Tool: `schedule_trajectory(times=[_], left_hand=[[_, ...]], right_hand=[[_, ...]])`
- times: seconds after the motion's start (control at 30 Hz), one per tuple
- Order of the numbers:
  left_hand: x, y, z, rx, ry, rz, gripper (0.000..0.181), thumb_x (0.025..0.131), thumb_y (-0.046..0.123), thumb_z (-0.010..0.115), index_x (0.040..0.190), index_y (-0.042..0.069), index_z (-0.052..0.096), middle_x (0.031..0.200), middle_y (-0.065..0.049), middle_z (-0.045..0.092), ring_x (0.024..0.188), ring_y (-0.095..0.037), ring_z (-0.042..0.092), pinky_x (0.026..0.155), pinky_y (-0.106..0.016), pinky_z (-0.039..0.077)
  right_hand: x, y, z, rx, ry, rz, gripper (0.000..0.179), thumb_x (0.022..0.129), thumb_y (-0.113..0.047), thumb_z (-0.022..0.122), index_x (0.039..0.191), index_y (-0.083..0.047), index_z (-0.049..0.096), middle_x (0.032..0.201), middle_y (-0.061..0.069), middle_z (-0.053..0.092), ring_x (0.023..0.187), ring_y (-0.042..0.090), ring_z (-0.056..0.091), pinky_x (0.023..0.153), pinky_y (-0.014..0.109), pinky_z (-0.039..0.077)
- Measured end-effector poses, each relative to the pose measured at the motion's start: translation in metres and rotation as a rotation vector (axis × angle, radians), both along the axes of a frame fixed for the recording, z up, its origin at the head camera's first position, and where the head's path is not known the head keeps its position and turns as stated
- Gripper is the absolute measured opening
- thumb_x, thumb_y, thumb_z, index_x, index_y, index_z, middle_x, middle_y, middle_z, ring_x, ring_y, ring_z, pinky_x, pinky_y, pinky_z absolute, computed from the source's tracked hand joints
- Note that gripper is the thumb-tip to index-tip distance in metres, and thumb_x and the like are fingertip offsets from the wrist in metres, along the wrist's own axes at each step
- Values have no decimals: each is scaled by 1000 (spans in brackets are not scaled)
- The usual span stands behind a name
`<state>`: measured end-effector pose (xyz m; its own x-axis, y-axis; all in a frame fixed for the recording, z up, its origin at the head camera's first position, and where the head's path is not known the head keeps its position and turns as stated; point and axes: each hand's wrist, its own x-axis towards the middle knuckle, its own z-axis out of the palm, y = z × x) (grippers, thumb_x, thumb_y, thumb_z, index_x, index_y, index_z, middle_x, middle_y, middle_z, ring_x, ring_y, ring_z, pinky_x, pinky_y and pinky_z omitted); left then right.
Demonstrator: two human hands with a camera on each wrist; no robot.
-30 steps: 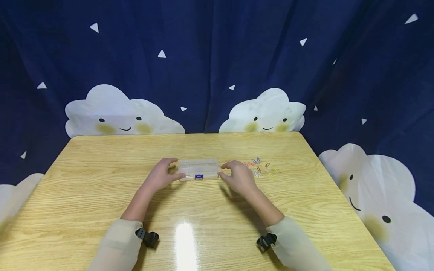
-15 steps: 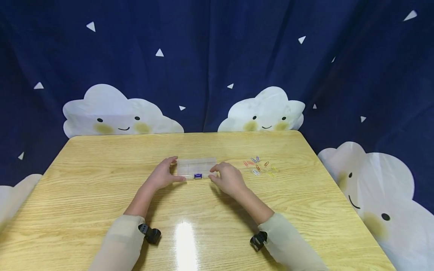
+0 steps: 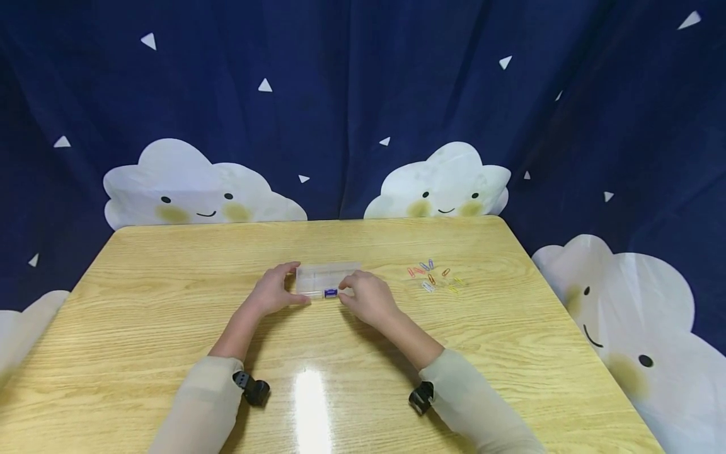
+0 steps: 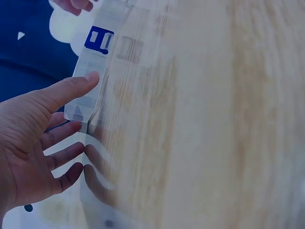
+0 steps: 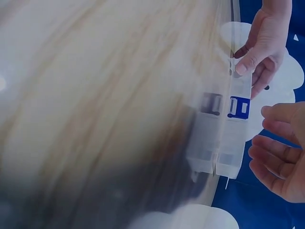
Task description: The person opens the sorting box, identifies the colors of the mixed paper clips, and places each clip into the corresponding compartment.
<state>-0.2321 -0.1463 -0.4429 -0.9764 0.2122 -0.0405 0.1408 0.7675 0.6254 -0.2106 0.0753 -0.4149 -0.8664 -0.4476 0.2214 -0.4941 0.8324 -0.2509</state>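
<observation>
A clear plastic box [image 3: 322, 276] with a blue latch [image 3: 331, 293] on its front side lies flat on the wooden table. At its left end my left hand [image 3: 271, 291] holds it, the thumb on the front side and the fingers round the end and back; the left wrist view shows the thumb [image 4: 88, 81] against the plastic. My right hand [image 3: 370, 297] hovers at the box's right half, its fingertips close to the latch. In the right wrist view the loosely bent fingers [image 5: 271, 150] stand apart from the box, with nothing between them.
Several coloured paper clips [image 3: 431, 279] lie scattered to the right of the box. Behind the wooden table [image 3: 187, 315] hangs a dark blue curtain [image 3: 317, 94] printed with clouds and white triangles.
My right hand has moved left from beyond the box's right end to beside the latch, uncovering the paper clips. The left hand has stayed at the left end.
</observation>
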Motion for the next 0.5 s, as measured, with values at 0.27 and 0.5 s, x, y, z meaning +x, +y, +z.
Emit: schedule_trajectory(times=[0.27,0.5], left_hand=[[0,2,1,-12,-20,9,89,64,41,75,135,7,33,127,-16,46,116,-34,40,94,-48,34],[0,2,2,-27,-14,4,85,65,41,74,133,7,36,129,-18,44,118,-36,37,94,-50,32]], right_hand=[[-3,-8,-4,58,47,6,14,80,-25,61,88,-15,68,83,-3,62,77,12,58,67,26,47],[-5,-15,-4,76,67,43,13,80,-23,62,87,-14,68,80,-2,60,76,12,56,69,26,47]])
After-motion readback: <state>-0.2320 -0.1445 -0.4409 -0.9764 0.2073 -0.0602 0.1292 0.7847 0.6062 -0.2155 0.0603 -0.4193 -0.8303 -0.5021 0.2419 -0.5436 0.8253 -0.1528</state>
